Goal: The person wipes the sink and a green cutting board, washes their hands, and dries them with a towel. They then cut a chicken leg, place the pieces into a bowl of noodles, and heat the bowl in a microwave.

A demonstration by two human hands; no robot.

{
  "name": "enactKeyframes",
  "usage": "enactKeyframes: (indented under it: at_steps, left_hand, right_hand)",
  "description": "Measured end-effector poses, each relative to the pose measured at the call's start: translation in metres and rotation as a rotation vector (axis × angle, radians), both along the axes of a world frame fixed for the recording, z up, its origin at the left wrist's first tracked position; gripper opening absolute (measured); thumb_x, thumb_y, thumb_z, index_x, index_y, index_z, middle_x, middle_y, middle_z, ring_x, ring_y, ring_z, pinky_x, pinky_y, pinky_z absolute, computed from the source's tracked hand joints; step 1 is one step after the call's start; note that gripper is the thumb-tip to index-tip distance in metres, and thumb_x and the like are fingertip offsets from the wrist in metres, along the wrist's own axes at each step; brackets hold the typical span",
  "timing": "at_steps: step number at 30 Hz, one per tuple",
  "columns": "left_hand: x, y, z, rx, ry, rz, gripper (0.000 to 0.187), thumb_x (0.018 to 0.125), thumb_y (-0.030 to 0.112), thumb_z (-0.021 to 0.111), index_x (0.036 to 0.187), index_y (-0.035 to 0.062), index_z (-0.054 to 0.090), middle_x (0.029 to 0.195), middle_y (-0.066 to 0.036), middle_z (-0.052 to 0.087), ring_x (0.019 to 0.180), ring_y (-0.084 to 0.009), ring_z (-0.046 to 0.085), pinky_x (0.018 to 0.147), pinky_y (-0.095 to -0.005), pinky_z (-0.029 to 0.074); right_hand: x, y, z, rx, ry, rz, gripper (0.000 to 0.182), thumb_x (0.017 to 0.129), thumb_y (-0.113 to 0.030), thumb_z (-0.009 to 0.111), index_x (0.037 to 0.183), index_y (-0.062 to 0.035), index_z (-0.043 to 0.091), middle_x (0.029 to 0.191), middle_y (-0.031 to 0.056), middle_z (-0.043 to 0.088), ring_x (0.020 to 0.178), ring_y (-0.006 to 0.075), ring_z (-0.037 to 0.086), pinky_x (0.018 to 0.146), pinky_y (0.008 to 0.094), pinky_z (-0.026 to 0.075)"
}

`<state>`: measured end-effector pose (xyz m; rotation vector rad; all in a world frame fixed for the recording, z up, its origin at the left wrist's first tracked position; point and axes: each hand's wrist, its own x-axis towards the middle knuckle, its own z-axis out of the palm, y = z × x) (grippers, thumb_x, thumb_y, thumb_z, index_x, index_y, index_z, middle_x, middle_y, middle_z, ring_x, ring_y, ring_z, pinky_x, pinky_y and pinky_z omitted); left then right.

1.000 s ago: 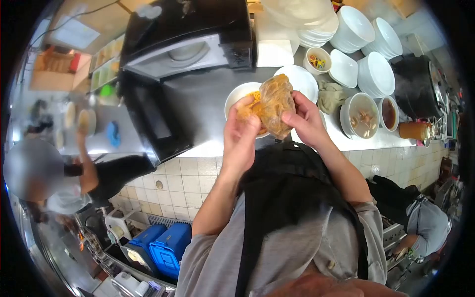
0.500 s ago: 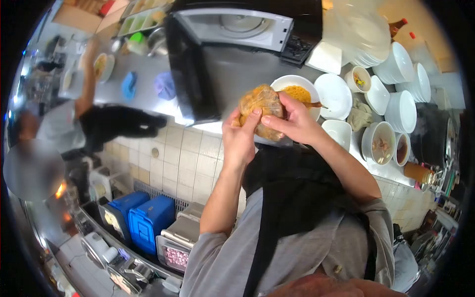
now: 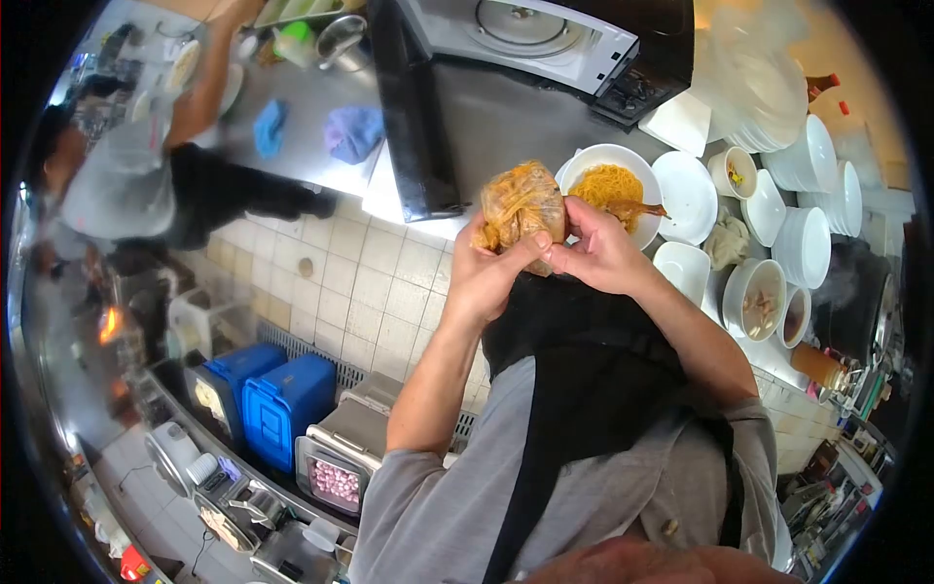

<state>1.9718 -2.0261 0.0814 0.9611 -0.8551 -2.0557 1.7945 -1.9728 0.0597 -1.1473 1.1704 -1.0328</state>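
Between my two hands is a clear plastic bag [image 3: 523, 204] of orange-brown food, held up in front of the counter edge. My left hand [image 3: 494, 271] grips it from the left and below, thumb across its lower front. On the right side, my right hand [image 3: 601, 248] has its fingers closed on the bag, its thumb close to the left thumb. Just behind the right hand stands a white bowl [image 3: 637, 156] of yellow noodles [image 3: 605, 185]. A brown spoon-like handle [image 3: 637, 208] lies over its rim.
A black microwave [image 3: 664, 58] stands with its door [image 3: 416, 136] swung out on the left. White plates [image 3: 686, 198], stacked bowls [image 3: 812, 156] and a bowl of pale food [image 3: 754, 300] line the right. A co-worker [image 3: 126, 175] reaches across the counter at left. Blue bins [image 3: 287, 409] stand below.
The bag has turned in my hands, and my thumbs have shifted lower on it. The view has swung slightly, and the co-worker's arm reaches farther up.
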Motion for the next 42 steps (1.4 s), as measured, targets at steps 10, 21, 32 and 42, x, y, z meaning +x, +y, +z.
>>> enactKeyframes:
  at_steps: [10,21,32,42]
  left_hand:
    - [0.012,-0.013,-0.008,0.003,-0.038,-0.059,0.041,0.087,0.007,0.076,0.123,-0.0040,0.058,0.112,-0.011,0.068,0.101,-0.0178,0.066,0.089,-0.0325,0.054]
    - [0.020,0.013,-0.002,-0.080,-0.072,-0.091,0.045,0.089,0.009,0.075,0.128,-0.0026,0.054,0.117,-0.011,0.065,0.104,-0.0182,0.064,0.093,-0.0327,0.052]
    - [0.018,0.060,0.008,0.016,-0.165,-0.021,0.045,0.084,0.001,0.076,0.123,-0.0040,0.055,0.117,-0.012,0.066,0.105,-0.0187,0.065,0.093,-0.0326,0.053]
    - [-0.006,0.046,0.005,-0.156,-0.354,-0.074,0.035,0.082,-0.001,0.073,0.114,-0.0038,0.058,0.105,-0.009,0.069,0.096,-0.0135,0.066,0.084,-0.0268,0.053]
  right_hand:
    - [-0.004,-0.007,0.000,-0.019,0.059,0.063,0.036,0.091,-0.012,0.070,0.119,0.0027,0.053,0.111,0.0068,0.061,0.100,0.0101,0.059,0.078,0.0275,0.056]
    - [-0.004,0.002,0.019,0.107,-0.202,0.083,0.045,0.093,-0.009,0.067,0.132,0.0049,0.049,0.119,0.0084,0.063,0.111,0.0120,0.059,0.092,0.0297,0.052]
    - [-0.001,0.017,0.015,0.137,-0.187,0.146,0.046,0.084,-0.006,0.071,0.126,0.0037,0.052,0.115,0.0084,0.064,0.106,0.0125,0.060,0.089,0.0307,0.051]
    - [-0.013,0.021,0.009,0.171,-0.254,0.051,0.054,0.080,0.002,0.065,0.131,0.0025,0.046,0.118,0.0083,0.062,0.111,0.0131,0.058,0.096,0.0314,0.048]
